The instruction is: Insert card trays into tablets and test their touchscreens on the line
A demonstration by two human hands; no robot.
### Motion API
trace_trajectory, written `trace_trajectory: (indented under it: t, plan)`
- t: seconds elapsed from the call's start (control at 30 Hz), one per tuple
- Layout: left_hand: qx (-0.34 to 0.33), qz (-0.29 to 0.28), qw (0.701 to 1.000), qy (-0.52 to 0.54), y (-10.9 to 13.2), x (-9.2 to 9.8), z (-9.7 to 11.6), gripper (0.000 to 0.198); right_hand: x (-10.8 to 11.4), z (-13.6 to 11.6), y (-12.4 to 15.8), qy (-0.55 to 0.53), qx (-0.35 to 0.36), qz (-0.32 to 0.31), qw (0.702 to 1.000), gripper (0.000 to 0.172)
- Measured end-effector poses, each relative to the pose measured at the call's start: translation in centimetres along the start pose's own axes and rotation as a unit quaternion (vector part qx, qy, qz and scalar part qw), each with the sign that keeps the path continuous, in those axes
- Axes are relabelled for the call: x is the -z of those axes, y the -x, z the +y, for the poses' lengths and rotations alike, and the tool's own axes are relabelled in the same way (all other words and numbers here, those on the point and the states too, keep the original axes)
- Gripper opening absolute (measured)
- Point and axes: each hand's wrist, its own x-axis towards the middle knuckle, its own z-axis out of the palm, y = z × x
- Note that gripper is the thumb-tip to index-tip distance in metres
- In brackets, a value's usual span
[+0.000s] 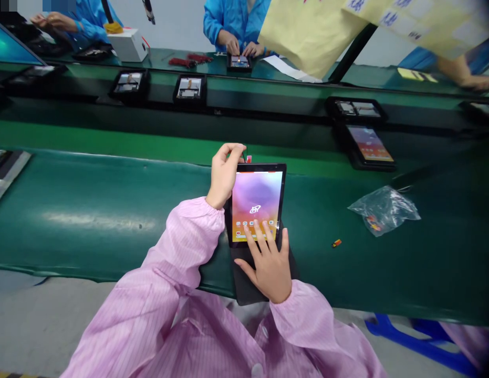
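Note:
A lit tablet with a pink and orange home screen lies in front of me, its dark case or base reaching toward the table's near edge. My left hand is at the tablet's upper left corner, thumb and fingers pinched together. What they pinch is mostly hidden; a thin dark piece shows by the fingertips. Close by, a small red and white piece sticks up at the tablet's top edge. Spread over the bottom of the screen, my right hand rests open with its fingertips on the glass.
To the right lie a small red and yellow card and a clear plastic bag with similar pieces. Beyond the green table, a line carries black trays with devices and another lit tablet. Co-workers in blue sit opposite.

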Motion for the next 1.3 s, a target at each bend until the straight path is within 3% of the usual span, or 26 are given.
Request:
trace_trajectory:
  t: [0.1,0.2,0.37,0.57,0.77,1.3]
  plan:
    - [0.001,-0.001,1.000,0.001,0.1,0.0,0.0,0.012,0.6,1.1,-1.4,0.002,0.020,0.068,0.997,0.056]
    - [-0.008,-0.004,1.000,-0.004,0.1,0.0,0.1,0.012,0.8,2.4,-4.6,0.025,0.021,0.130,0.991,0.055]
    - [-0.008,-0.008,1.000,0.001,0.1,0.0,0.1,0.010,0.3,2.5,-8.5,0.044,-0.003,0.083,0.996,0.066]
    - [-0.008,-0.009,1.000,-0.006,0.1,-0.1,0.0,0.010,-0.5,0.3,-4.9,0.039,-0.042,0.016,0.998,0.075]
    - [-0.006,-0.007,1.000,-0.018,0.1,0.0,0.1,0.010,-0.8,-0.9,-1.1,0.018,-0.041,-0.031,0.999,0.074]
    - [-0.004,-0.007,0.999,-0.036,0.1,0.1,0.1,0.009,-0.6,-1.5,0.4,0.002,-0.048,-0.067,0.997,0.072]
